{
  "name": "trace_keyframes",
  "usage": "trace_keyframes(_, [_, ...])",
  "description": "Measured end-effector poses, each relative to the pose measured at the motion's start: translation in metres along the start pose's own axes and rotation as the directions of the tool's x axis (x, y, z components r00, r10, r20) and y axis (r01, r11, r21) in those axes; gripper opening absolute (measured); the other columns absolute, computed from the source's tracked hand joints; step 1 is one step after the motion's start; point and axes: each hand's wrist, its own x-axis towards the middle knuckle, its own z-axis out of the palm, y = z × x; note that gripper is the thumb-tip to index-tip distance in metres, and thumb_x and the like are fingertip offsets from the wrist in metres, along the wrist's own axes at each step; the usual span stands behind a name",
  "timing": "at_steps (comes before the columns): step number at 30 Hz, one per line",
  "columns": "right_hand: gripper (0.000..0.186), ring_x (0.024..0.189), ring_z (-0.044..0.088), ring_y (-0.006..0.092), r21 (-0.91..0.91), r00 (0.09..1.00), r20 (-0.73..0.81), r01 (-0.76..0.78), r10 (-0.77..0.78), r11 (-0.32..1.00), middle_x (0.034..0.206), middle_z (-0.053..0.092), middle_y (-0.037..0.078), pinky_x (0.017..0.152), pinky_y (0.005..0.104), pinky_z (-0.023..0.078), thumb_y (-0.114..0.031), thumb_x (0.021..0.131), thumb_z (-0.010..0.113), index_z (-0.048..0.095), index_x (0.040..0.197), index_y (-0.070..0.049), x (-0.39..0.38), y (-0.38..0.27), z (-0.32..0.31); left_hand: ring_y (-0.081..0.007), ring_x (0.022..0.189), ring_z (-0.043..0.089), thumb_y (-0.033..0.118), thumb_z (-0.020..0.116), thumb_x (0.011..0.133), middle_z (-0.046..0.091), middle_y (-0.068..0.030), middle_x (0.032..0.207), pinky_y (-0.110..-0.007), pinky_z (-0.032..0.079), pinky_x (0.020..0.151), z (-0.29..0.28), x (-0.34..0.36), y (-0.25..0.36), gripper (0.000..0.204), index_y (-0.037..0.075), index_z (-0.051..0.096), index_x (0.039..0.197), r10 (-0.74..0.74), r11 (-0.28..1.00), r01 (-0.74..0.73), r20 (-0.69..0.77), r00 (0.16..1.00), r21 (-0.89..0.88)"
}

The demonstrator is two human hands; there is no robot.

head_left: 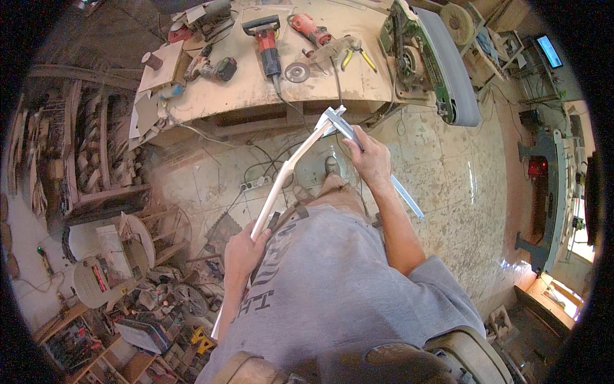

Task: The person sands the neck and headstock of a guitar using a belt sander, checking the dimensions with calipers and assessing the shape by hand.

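A long, pale, curved wooden strip (275, 193) slants up in front of my body. My left hand (241, 257) is closed around its lower part, near my shirt. In my right hand (373, 160) is a metal caliper (348, 130), with fingers and thumb wrapped round its slide. The caliper's jaws sit at the strip's upper end, seemingly around it; whether both jaws touch the wood I cannot tell. Its long beam sticks out below my right wrist, toward the lower right. The strip's lower end passes behind my left forearm.
Ahead stands a workbench (224, 109) bearing a cordless drill (211, 67), a red-black angle grinder (265, 48), a second red power tool (309, 29), a disc (297, 72) and yellow-handled pliers (359, 59). At its right is a belt sander (457, 83). Cables and a power strip (256, 183) lie on the floor.
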Motion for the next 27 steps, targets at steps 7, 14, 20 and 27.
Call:
trace_keyframes(7, [0.038,0.078,0.073,0.0356,0.043,0.999,0.001,-0.049,0.049,0.998,0.089,0.075,0.015,0.066,0.046,0.057,-0.038,0.095,0.072,0.067,0.125,-0.014,0.0,-0.003,-0.004,-0.0462,0.085,0.071,0.049,0.064,0.096,0.073,-0.0255,0.086,-0.054,0.056,0.076,0.004,0.0,-0.002,0.053,0.009,0.068,0.131,0.019,1.0,-0.019,-0.036,0.999,0.006])
trace_keyframes(14, [0.04,0.081,0.073,0.0358,0.089,1.0,-0.018,-0.021,0.023,0.996,0.092,0.074,0.016,0.071,0.0463,0.057,-0.036,0.094,0.074,0.069,0.125,-0.011,0.002,-0.005,-0.01,-0.0451,0.084,0.072,0.047,0.066,0.096,0.073,-0.025,0.085,-0.055,0.055,0.074,0.006,-0.002,-0.003,0.051,0.008,0.068,0.129,0.038,0.996,-0.031,-0.084,0.996,0.084])
trace_keyframes(20, [0.042,0.086,0.073,0.0382,0.102,0.985,0.165,0.035,-0.052,0.994,0.106,0.074,0.02,0.075,0.0455,0.057,-0.026,0.097,0.072,0.064,0.134,-0.009,-0.024,-0.024,-0.004,-0.0454,0.083,0.072,0.05,0.065,0.097,0.073,-0.0253,0.083,-0.056,0.056,0.075,0.012,0.0,-0.004,0.053,0.006,0.069,0.127,0.016,0.999,-0.014,-0.077,0.997,0.032])
trace_keyframes(27, [0.042,0.089,0.072,0.0407,0.149,0.988,0.134,0.054,-0.075,0.987,0.105,0.073,0.019,0.075,0.0484,0.058,-0.028,0.099,0.068,0.062,0.136,-0.01,-0.036,-0.028,0.018,-0.0452,0.085,0.072,0.053,0.063,0.097,0.073,-0.026,0.086,-0.054,0.056,0.077,0.015,-0.003,-0.001,0.056,0.007,0.069,0.128,0.0,1.0,0.001,-0.041,0.999,0.03])
